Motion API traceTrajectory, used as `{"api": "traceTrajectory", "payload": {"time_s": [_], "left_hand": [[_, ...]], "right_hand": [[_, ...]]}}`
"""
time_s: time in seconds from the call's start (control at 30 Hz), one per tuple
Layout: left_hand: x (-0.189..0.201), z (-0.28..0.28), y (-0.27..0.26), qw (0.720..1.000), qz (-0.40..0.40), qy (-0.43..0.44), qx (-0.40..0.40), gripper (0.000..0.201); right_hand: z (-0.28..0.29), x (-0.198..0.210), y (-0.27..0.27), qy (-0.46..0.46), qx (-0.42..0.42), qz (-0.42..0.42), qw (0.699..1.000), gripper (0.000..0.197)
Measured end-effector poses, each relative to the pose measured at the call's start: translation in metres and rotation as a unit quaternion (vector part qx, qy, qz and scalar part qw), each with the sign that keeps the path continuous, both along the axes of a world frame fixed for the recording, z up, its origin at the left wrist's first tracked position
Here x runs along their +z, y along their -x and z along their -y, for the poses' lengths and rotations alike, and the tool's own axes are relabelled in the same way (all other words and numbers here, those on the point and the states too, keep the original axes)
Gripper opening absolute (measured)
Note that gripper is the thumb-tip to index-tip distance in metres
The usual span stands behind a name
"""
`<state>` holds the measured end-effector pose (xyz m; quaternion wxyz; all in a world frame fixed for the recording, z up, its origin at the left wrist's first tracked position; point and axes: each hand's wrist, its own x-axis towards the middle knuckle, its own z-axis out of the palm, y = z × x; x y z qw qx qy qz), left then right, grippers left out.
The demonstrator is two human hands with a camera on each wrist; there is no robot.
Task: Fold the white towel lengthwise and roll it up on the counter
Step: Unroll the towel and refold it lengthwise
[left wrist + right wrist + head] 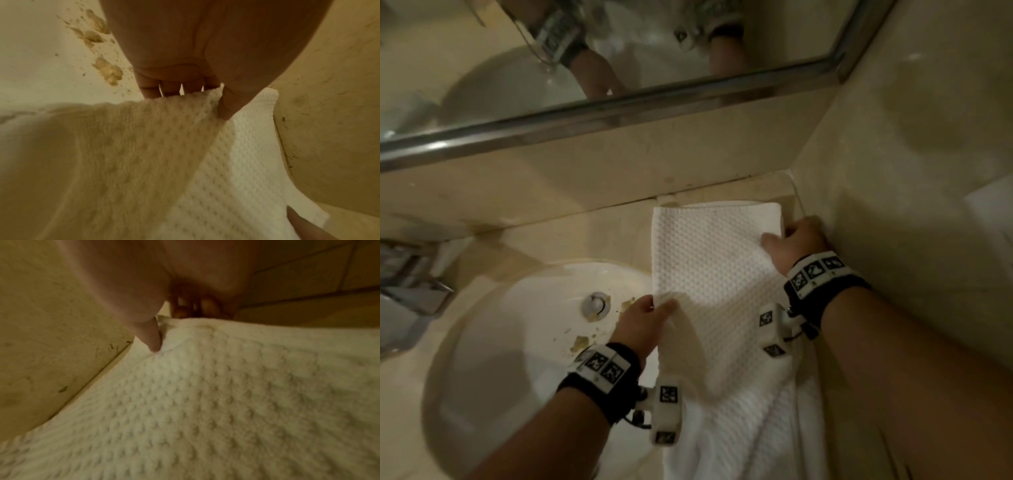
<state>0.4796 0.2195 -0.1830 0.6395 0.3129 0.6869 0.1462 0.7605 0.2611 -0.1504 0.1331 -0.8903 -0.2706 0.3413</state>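
Note:
The white waffle-weave towel [715, 274] lies as a long strip on the beige counter [599, 240], running from the back wall toward me and hanging over the front edge. My left hand [654, 308] pinches the towel's left edge [195, 104] beside the sink, thumb on top and fingers underneath. My right hand [787, 236] grips the towel's right edge [185, 327] near its far corner, close against the side wall, thumb pressing on the cloth. Both edges are lifted a little.
A round white sink [524, 342] with a metal drain [595, 305] and yellowish crumbs [109, 71] sits left of the towel. A chrome tap [410, 291] stands at far left. A mirror [619, 51] hangs above; the tiled side wall [911, 171] crowds the right hand.

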Motion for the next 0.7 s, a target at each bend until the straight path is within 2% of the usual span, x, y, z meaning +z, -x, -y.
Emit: {"api": "traceTrajectory", "payload": {"time_s": [0.1,0.2,0.3,0.4,0.47,0.57,0.7], "left_hand": [[0.01,-0.003,0.0,1.0,-0.004,-0.027,0.0,0.015],[0.028,-0.011,-0.005,0.997,0.008,-0.069,0.015,0.011],[0.041,-0.025,-0.008,0.994,0.011,-0.096,0.046,0.019],[0.043,-0.026,-0.005,0.99,-0.007,-0.107,0.087,0.027],[0.039,-0.01,0.001,0.991,-0.048,-0.092,0.078,0.033],[0.033,0.029,0.012,0.992,-0.099,-0.063,0.037,0.025],[0.047,0.084,0.016,0.987,-0.124,-0.069,-0.077,0.016]], "right_hand": [[-0.002,0.01,-0.005,-0.017,0.011,-0.001,1.0,0.036],[-0.019,0.025,-0.008,-0.082,0.014,0.048,0.995,0.037],[-0.036,0.035,-0.005,-0.149,-0.006,0.058,0.987,0.044],[-0.035,0.04,0.004,-0.166,0.035,0.056,0.984,0.04],[-0.016,0.04,0.009,-0.171,0.048,0.055,0.982,0.04],[0.037,0.034,0.025,-0.173,0.002,0.017,0.985,0.025],[0.133,0.024,0.046,-0.112,0.003,-0.014,0.994,0.006]]}}
